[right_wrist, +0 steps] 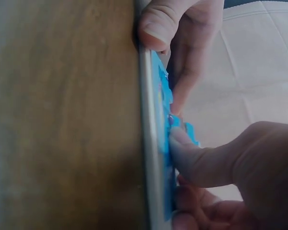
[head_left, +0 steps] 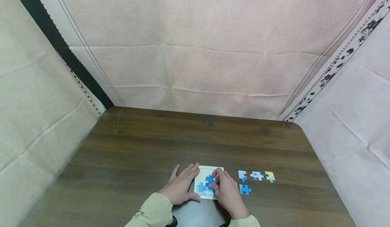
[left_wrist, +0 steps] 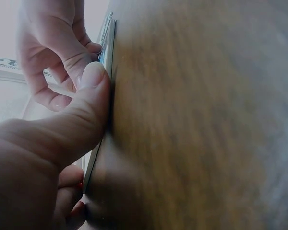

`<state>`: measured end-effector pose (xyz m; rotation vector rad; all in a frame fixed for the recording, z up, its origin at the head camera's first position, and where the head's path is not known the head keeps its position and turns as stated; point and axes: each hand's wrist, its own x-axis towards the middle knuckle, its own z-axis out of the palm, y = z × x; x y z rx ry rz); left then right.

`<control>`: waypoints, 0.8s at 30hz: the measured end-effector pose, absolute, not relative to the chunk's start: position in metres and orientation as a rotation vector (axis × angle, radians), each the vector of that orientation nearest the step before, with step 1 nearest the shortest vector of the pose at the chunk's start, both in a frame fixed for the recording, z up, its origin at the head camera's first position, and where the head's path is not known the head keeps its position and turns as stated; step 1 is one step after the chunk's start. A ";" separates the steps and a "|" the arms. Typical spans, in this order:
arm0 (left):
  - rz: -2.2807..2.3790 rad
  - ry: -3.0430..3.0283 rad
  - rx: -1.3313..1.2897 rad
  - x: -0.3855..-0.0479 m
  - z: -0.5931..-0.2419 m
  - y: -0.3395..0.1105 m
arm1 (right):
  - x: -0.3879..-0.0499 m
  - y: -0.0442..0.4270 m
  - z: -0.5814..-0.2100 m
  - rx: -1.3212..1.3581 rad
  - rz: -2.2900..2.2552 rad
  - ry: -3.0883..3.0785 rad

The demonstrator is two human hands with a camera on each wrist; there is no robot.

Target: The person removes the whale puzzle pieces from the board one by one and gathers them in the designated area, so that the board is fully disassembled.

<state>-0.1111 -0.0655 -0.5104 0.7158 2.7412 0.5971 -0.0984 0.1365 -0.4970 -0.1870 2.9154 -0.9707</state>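
Observation:
A small jigsaw board (head_left: 209, 197) with a pale frame lies near the front of the table, with blue pieces (head_left: 201, 188) joined in its lower part. My left hand (head_left: 181, 188) rests along the board's left side, fingers spread and straight, its thumb (left_wrist: 93, 96) pressing the near edge. Over the board's right half, my right hand (head_left: 226, 191) pinches a blue puzzle piece (right_wrist: 190, 132) between thumb and fingers. That piece looks tilted above the board in the right wrist view, and the fingers hide much of it.
Several loose puzzle pieces lie right of the board: a blue-and-yellow one (head_left: 242, 175), a pink one (head_left: 257, 175), a yellow one (head_left: 269, 176) and a blue one (head_left: 245, 189). A grey surface (head_left: 198, 215) shows at the table's (head_left: 170, 139) near edge. Pale cloth (head_left: 207, 68) hangs behind.

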 end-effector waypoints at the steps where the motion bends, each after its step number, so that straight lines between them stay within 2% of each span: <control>1: 0.595 2.742 0.716 -0.111 -0.511 -0.066 | -0.098 0.137 -0.497 -0.174 -1.003 2.909; 24: 0.585 2.746 0.718 -0.112 -0.512 -0.065 | -0.095 0.133 -0.499 -0.004 -1.185 2.823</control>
